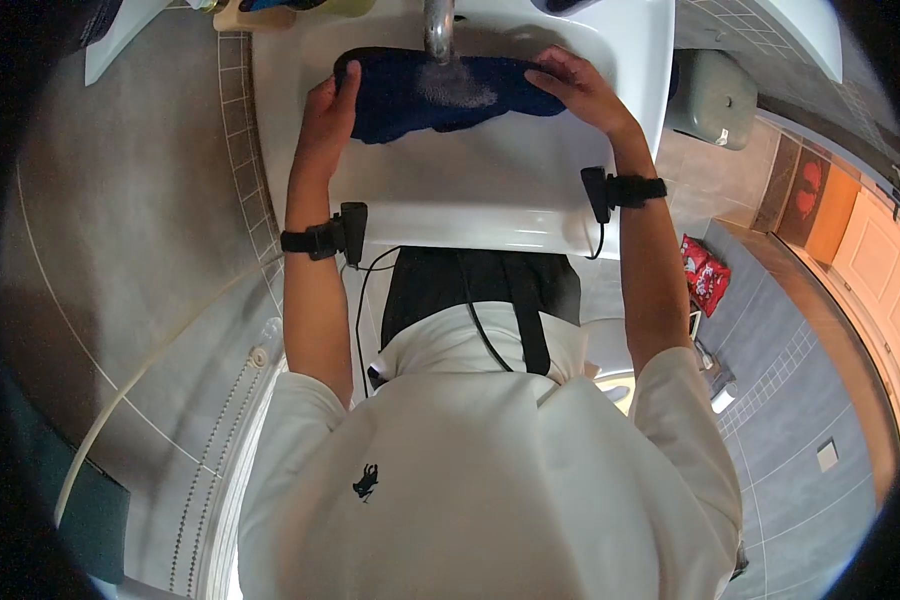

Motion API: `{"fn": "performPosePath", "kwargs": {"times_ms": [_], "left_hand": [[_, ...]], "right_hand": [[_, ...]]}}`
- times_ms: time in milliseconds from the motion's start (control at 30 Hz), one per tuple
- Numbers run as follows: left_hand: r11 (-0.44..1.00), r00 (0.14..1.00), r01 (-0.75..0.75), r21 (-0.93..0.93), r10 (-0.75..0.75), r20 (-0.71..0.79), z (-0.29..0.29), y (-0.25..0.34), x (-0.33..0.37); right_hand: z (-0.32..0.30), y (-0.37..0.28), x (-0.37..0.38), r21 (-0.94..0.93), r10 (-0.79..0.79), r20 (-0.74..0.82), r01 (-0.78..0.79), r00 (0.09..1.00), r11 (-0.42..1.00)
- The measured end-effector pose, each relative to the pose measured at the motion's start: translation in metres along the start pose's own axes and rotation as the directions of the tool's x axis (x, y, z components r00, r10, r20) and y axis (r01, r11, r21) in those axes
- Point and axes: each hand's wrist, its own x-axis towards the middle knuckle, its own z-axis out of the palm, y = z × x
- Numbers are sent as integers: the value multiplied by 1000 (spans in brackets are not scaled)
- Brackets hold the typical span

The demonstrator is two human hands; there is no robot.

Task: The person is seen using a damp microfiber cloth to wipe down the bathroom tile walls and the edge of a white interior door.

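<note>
A dark blue cloth (400, 95) is stretched sideways over the white sink (470, 190), under the metal faucet (438, 30). Water runs from the spout onto the cloth's middle and splashes there. My left hand (327, 115) grips the cloth's left end, its thumb lying on top. At the right end, my right hand (585, 90) pinches the cloth between thumb and fingers. The fingertips under the fabric are partly hidden. Both wrists wear black straps with small dark devices and cables.
Tan and yellowish items (255, 17) stand at the sink's far left corner. To the right are a grey-green bin-like container (710, 98) and a red packet (705, 273). A pale hose (160, 345) curves along the tiled left wall. An orange-lit doorway (855, 230) lies far right.
</note>
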Motion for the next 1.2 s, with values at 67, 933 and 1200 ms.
{"fn": "performPosePath", "kwargs": {"times_ms": [67,933,1200], "left_hand": [[1000,1000,-25,0,25,-17,-6,5,-7],[988,903,39,147,28,-429,-47,6,-37],[990,948,125,70,-98,-302,-51,4,-35]], "right_hand": [[5,-2,1,-2,35,47,-35,998,999],[53,-23,31,25,-28,93,26,995,999],[50,-18,33,61,-3,114,-4,993,998]]}}
